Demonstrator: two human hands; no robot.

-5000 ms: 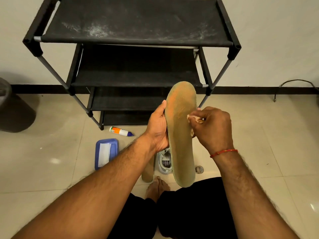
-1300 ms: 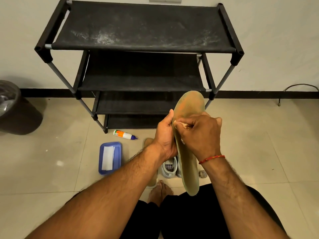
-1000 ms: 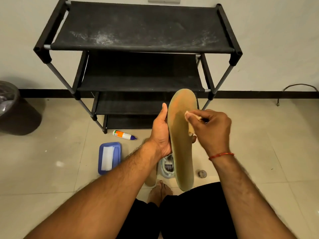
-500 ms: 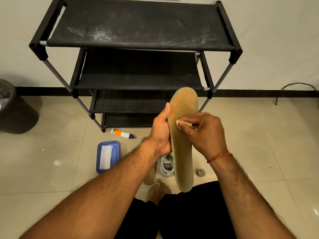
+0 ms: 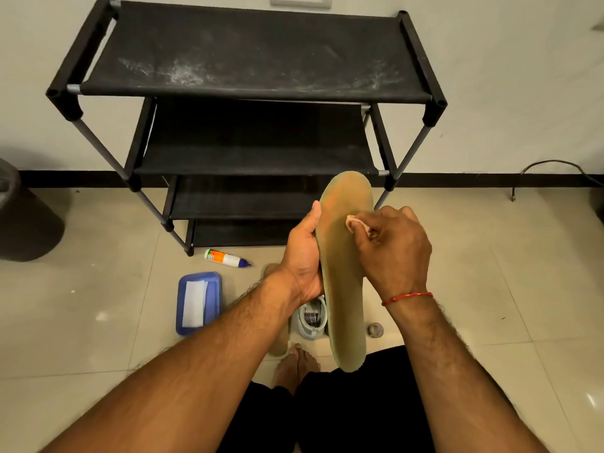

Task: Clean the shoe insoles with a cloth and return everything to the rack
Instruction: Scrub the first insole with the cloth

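Aloft, left hand (image 5: 302, 258) around upright insole (image 5: 343, 276)

Insole (image 5: 344, 273) is a dull olive-tan with an orange smear up top, cloth (image 5: 354, 222) is cream. Rack (image 5: 255, 53) is black with whitish dusty streaks, tray (image 5: 214, 299) blue with a white strip, bottle (image 5: 225, 258) white-orange with a blue cap.

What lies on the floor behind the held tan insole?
Left of the tan foam insole a pale grey shoe shows, right of it a small round object; the floor between them is covered.
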